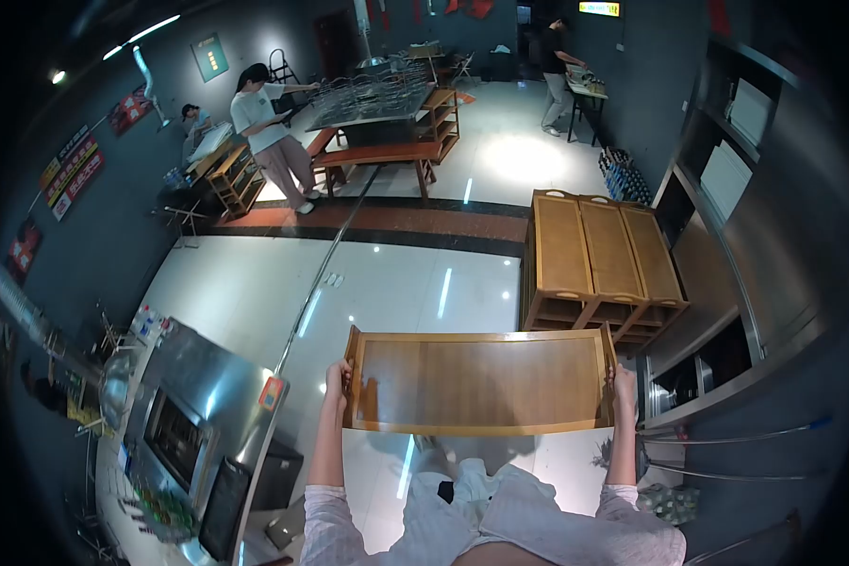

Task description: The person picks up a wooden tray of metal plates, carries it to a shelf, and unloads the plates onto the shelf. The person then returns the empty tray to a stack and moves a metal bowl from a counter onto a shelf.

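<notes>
A long wooden tray-like piece [481,382] with raised ends hangs level in front of my body, above the tiled floor. My left hand [338,379] is closed around its left end panel, and my right hand [623,385] grips the right end panel. Some fingers of both hands are hidden by the panels. Just beyond the piece, to the right, stand three wooden cart-like units [590,250] side by side, with handle slots along their top edges.
A steel counter [226,363] with an oven stands at the left. Steel cabinets [712,274] line the right wall, with mops below. Farther off are a bench [387,154], a table of racks, a person [266,123] at its left and another person [555,75] at the back right.
</notes>
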`<state>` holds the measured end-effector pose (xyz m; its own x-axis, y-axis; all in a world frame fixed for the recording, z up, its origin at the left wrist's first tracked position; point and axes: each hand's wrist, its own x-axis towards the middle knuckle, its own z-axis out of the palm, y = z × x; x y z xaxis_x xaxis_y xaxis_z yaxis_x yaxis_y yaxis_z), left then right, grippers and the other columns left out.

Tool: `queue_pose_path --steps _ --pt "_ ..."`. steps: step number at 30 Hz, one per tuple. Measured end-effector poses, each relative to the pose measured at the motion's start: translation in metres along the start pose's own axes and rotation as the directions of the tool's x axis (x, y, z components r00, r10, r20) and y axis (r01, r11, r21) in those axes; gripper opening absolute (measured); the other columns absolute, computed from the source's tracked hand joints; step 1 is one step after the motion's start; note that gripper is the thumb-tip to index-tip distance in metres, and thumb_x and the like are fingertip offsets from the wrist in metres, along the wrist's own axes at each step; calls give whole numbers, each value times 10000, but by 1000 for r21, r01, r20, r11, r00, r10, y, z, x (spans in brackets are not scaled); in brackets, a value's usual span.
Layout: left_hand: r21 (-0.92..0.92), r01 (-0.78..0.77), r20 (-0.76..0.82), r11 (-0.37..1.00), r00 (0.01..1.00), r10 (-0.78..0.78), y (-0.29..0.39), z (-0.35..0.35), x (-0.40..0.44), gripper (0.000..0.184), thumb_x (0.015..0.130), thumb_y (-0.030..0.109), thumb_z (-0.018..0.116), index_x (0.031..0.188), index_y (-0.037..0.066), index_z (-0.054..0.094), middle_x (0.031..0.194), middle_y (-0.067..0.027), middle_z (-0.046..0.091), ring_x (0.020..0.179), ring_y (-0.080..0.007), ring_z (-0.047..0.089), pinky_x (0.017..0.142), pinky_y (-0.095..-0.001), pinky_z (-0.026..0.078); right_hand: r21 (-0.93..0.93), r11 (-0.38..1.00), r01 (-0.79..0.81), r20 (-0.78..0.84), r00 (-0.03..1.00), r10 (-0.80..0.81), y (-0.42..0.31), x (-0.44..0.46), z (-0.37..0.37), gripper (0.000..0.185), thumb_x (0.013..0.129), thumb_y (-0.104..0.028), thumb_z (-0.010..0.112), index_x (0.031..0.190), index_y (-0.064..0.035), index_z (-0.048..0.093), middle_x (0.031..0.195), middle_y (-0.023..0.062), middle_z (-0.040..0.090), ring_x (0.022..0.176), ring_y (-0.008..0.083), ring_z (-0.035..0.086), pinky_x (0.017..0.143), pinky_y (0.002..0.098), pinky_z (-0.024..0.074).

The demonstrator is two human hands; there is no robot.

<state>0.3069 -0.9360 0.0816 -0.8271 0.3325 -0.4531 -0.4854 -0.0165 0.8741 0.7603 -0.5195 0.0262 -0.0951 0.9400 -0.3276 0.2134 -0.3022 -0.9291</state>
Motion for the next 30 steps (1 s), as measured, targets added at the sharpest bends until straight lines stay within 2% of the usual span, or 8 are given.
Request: queue_pose_path --steps 7,9,11,13,14,17,26,30 --pt "64 38 157 997 986 -48 34 27 212 119 551 101 461 494 149 369 492 26 354 426 -112 320 420 -246 239 55 997 54 -143 989 -46 -6 61 94 356 922 -260 408 713 -31 582 535 -3 504 419 82 432 400 218 343" --pt "118 97 263 988 957 -125 56 43 262 52 517 108 468 535 123 421 549 9 396 503 -132 360 499 -251 296 47 996 -77 -219 972 86 -11 77 123 341 925 -242 382 723 -44 572 572 -7 505 468 79 451 447 225 367" --pt "187 51 315 981 943 -109 75 62 322 60 516 93 467 519 120 414 542 5 407 511 -138 376 517 -247 310 96 993 -71 -255 962 93 -24 83 154 307 908 -223 400 729 -45 574 569 -4 505 463 81 453 428 229 366" --pt "51 -34 403 998 915 11 86 86 366 136 563 73 452 474 135 371 464 19 353 391 -113 330 394 -247 237 120 990 -71 -283 954 102 -31 79 171 272 891 -210 421 737 -47 575 570 -2 506 467 82 457 422 226 361" --pt "82 -14 383 997 923 -18 95 100 390 134 566 73 453 477 136 375 468 17 358 416 -109 334 418 -249 248 132 988 -76 -291 950 112 -36 76 180 252 880 -194 427 738 -45 572 563 -3 502 464 83 453 422 220 358" --pt "266 60 461 962 869 -181 134 146 434 81 534 100 471 489 111 405 523 -13 424 513 -142 404 516 -262 322 280 956 -86 -329 927 179 -38 79 204 255 882 -194 422 726 -51 564 551 -7 494 452 83 443 424 219 357" --pt "417 89 484 905 821 -303 149 289 587 37 533 133 476 559 114 459 528 -15 434 492 -157 408 488 -262 328 351 933 -80 -493 831 257 -45 145 265 265 878 -175 414 656 -72 516 527 11 481 423 90 428 407 236 357" --pt "448 57 534 892 783 -318 178 347 597 53 565 133 480 550 124 431 519 -1 411 475 -141 379 487 -256 320 357 929 -97 -578 759 301 -36 149 287 310 897 -192 415 634 -64 517 511 9 473 396 94 404 384 240 329"
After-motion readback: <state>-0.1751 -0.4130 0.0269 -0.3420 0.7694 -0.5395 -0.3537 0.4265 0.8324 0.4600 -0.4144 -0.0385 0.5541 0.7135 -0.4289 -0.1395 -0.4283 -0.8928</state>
